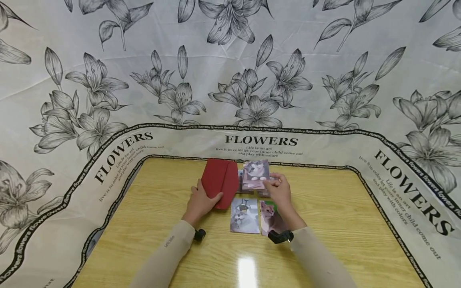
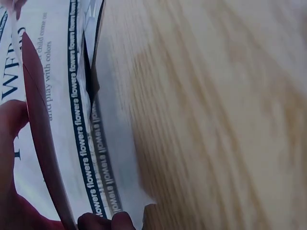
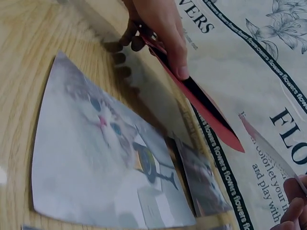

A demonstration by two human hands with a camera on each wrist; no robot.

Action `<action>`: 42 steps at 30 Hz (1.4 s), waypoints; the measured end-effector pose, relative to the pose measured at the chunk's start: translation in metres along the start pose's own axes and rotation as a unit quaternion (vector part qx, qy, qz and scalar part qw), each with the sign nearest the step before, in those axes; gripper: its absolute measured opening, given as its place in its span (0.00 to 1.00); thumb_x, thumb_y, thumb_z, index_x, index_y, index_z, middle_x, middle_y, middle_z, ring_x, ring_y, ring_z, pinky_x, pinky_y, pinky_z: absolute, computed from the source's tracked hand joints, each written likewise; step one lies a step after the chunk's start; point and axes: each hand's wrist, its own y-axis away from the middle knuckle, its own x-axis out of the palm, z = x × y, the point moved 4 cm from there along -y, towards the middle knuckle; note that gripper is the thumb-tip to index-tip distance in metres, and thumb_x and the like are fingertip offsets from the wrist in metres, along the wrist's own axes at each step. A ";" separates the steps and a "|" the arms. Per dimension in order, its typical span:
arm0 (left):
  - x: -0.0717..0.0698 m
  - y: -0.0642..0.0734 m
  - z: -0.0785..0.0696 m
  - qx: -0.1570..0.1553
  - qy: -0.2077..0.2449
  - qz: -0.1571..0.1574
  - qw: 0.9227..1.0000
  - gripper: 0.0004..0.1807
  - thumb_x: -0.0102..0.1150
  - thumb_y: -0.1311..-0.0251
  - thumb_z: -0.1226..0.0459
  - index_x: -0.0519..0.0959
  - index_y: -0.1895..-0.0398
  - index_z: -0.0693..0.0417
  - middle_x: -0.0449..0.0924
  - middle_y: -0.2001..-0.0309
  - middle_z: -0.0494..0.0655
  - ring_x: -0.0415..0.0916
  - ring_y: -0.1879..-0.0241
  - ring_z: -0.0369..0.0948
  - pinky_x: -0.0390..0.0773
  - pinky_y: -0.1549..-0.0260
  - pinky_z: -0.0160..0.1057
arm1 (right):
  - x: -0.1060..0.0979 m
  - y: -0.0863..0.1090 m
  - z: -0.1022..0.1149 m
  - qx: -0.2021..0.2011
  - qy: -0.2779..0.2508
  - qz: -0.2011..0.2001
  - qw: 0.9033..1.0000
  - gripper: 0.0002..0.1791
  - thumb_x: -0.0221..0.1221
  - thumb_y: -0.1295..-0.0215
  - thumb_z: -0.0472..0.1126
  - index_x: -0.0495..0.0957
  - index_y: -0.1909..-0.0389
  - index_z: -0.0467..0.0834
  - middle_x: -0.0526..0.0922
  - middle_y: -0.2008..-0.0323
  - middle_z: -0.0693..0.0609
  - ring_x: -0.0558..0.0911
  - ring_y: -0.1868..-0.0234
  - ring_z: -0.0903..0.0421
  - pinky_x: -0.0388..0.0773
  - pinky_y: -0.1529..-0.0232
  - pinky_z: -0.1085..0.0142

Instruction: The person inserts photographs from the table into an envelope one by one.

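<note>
My left hand (image 1: pixel 202 202) grips a red envelope (image 1: pixel 219 180), thumb on its near face and fingers round its left side. In the right wrist view the envelope (image 3: pixel 211 120) gapes along its edge, showing a dark inside. My right hand (image 1: pixel 281 192) pinches a cat photo card (image 1: pixel 255 173) by its lower right corner, held up just right of the envelope. Below lie two more cat cards: a pale one with a grey-white kitten (image 1: pixel 245 218) and one with a reddish kitten on green (image 1: pixel 269 216), partly covered by my right wrist.
Further cards (image 1: pixel 245 188) lie behind the raised one, mostly hidden. The wooden table (image 1: pixel 162 240) meets a white flower-printed cloth (image 1: pixel 259 144) at its back and sides. Black straps with cameras (image 1: pixel 281 237) sit on both wrists.
</note>
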 end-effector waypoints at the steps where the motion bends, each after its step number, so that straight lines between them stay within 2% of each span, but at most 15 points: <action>1: 0.000 0.001 -0.001 0.000 0.002 -0.003 1.000 0.66 0.69 0.39 0.34 0.48 0.14 0.64 0.65 0.35 0.72 0.79 0.48 0.64 0.81 0.48 0.63 | 0.003 0.000 0.000 -0.002 0.001 0.002 1.000 0.23 0.68 0.26 0.36 0.74 0.36 0.36 0.83 0.73 0.58 0.72 0.76 0.62 0.68 0.74 0.69; 7: 0.000 0.006 -0.003 -0.001 0.010 -0.011 1.000 0.66 0.70 0.39 0.34 0.48 0.14 0.64 0.65 0.36 0.72 0.79 0.48 0.64 0.81 0.48 0.64 | 0.022 -0.002 -0.002 -0.007 -0.003 0.013 1.000 0.22 0.69 0.27 0.36 0.76 0.38 0.36 0.84 0.73 0.57 0.77 0.74 0.60 0.71 0.73 0.70; 14: 0.003 0.008 -0.004 -0.002 0.014 -0.013 1.000 0.65 0.70 0.39 0.34 0.49 0.14 0.63 0.66 0.37 0.71 0.78 0.49 0.62 0.81 0.50 0.63 | 0.040 0.000 -0.005 0.004 -0.016 0.019 1.000 0.22 0.68 0.27 0.35 0.75 0.38 0.35 0.85 0.72 0.52 0.75 0.77 0.61 0.71 0.74 0.69; 18: 0.004 0.009 -0.004 -0.002 0.018 -0.018 1.000 0.65 0.71 0.40 0.34 0.49 0.14 0.62 0.66 0.37 0.71 0.79 0.50 0.62 0.81 0.50 0.63 | 0.047 0.001 -0.006 0.003 -0.004 0.011 1.000 0.22 0.69 0.29 0.35 0.76 0.39 0.35 0.83 0.74 0.58 0.76 0.75 0.62 0.71 0.73 0.70; 27: 0.005 0.011 -0.004 -0.003 0.016 -0.024 1.000 0.65 0.72 0.40 0.34 0.49 0.14 0.62 0.66 0.37 0.71 0.78 0.49 0.64 0.81 0.50 0.63 | 0.062 0.000 -0.005 0.018 0.001 -0.007 1.000 0.22 0.70 0.30 0.36 0.77 0.39 0.36 0.85 0.71 0.54 0.79 0.72 0.60 0.72 0.72 0.69; 30: 0.006 0.012 -0.004 -0.002 0.017 -0.025 1.000 0.65 0.72 0.41 0.35 0.50 0.14 0.62 0.66 0.38 0.70 0.77 0.49 0.64 0.81 0.50 0.63 | 0.068 0.000 -0.005 0.015 0.004 -0.001 1.000 0.21 0.70 0.29 0.37 0.77 0.40 0.37 0.87 0.70 0.51 0.81 0.71 0.57 0.72 0.72 0.68; 34: 0.006 0.013 -0.003 0.000 0.020 -0.027 0.999 0.65 0.73 0.41 0.35 0.50 0.14 0.62 0.66 0.38 0.71 0.77 0.48 0.65 0.81 0.50 0.64 | 0.076 0.001 -0.004 0.016 -0.019 0.012 1.000 0.19 0.68 0.27 0.37 0.77 0.41 0.35 0.90 0.64 0.41 0.85 0.70 0.51 0.76 0.71 0.66; 38: 0.006 0.014 -0.004 0.000 0.020 -0.029 0.999 0.65 0.72 0.41 0.35 0.49 0.14 0.61 0.66 0.37 0.71 0.78 0.48 0.66 0.81 0.49 0.64 | 0.081 0.002 -0.005 0.025 -0.039 0.017 0.999 0.17 0.67 0.26 0.36 0.78 0.42 0.35 0.90 0.59 0.35 0.86 0.73 0.51 0.82 0.70 0.64; 42: 0.006 0.014 -0.004 0.000 0.022 -0.032 0.999 0.65 0.72 0.41 0.35 0.49 0.14 0.61 0.66 0.37 0.71 0.78 0.48 0.66 0.81 0.49 0.64 | 0.085 0.003 -0.006 0.017 -0.039 0.016 0.999 0.14 0.67 0.27 0.34 0.81 0.45 0.34 0.91 0.61 0.37 0.85 0.76 0.55 0.81 0.72 0.67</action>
